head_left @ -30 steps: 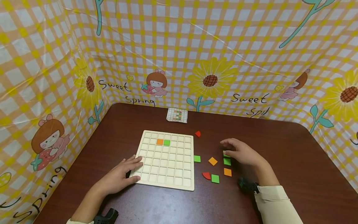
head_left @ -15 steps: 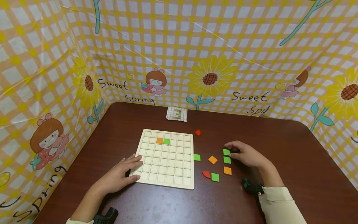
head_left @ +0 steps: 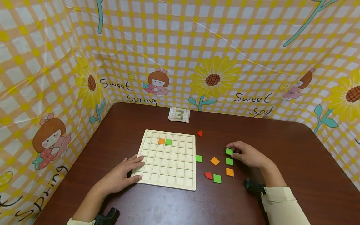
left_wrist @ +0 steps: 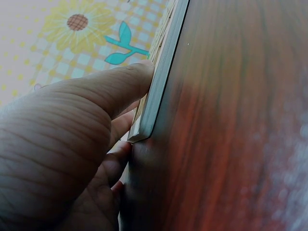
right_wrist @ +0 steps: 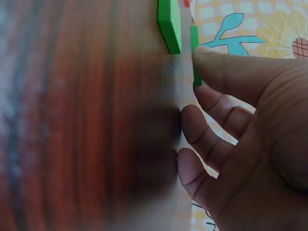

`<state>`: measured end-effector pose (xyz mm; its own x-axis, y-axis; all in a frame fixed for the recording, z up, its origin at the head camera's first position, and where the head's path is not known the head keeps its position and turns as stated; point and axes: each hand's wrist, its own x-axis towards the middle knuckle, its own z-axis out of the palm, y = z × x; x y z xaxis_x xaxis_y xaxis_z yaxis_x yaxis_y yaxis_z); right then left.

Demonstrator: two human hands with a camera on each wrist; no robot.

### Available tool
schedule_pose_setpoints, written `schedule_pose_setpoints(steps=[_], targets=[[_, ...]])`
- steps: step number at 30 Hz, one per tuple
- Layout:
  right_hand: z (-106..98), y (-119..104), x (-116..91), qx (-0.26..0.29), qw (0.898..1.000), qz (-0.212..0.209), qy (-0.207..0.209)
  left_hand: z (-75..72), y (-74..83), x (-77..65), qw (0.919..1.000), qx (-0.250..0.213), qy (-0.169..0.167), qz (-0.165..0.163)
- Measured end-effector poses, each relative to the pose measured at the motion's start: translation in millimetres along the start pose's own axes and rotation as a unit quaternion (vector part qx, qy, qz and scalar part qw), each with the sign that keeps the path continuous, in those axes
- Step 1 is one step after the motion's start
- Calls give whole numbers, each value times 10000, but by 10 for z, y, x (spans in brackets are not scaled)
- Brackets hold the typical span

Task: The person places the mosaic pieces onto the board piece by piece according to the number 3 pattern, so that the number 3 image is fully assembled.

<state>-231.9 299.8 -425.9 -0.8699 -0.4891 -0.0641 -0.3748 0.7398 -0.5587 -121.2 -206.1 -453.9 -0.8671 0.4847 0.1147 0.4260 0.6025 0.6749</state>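
My right hand (head_left: 248, 155) pinches a green square tile (head_left: 229, 151) between thumb and fingers. In the right wrist view this tile (right_wrist: 195, 57) shows edge-on at the thumb tip, while the other fingertips touch the table. A second green tile (head_left: 229, 161) lies just nearer, with an orange tile (head_left: 230, 172) below it. My left hand (head_left: 121, 173) rests at the left edge of a pale wooden grid board (head_left: 168, 162), fingers extended and thumb on the rim. An orange tile (head_left: 161, 141) and a green tile (head_left: 168, 142) sit side by side in the board's second row.
Between board and right hand lie an orange tile (head_left: 215, 161), green tiles (head_left: 199, 158) (head_left: 217, 178) and a red quarter-round piece (head_left: 208, 175). Another red piece (head_left: 200, 133) lies farther back. A printed pattern card (head_left: 179, 114) stands near the back curtain (head_left: 174, 47).
The right hand has drawn back a little to the right, and its fingers have closed on the far green tile, which is now turned slightly. The left hand and board stay put.
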Motion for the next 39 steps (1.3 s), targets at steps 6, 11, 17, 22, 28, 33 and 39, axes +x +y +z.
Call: schedule_pose_setpoints(steps=[6,11,17,22,28,33,39], targets=[[-53,-53,24,-16,10000,-21,15,1,-1,0,10000,-28,-26,-40],[-88,-174,64,28,9998,-176,51,2,-7,0,10000,-47,-59,-60],[-70,-340,153,190,9994,-283,114,-5,-3,-1,9999,7,-73,-74],[-11,-463,276,234,9989,-392,129,-4,-7,5,10000,-19,-87,-28],[55,-589,414,289,9976,-631,45,-5,-29,2,9999,-33,-114,-25],[112,-673,502,354,9967,-726,-86,1,-36,4,10000,-19,-93,1],[191,-785,610,593,9957,-683,-208,-3,-47,6,9999,-45,-125,-71]])
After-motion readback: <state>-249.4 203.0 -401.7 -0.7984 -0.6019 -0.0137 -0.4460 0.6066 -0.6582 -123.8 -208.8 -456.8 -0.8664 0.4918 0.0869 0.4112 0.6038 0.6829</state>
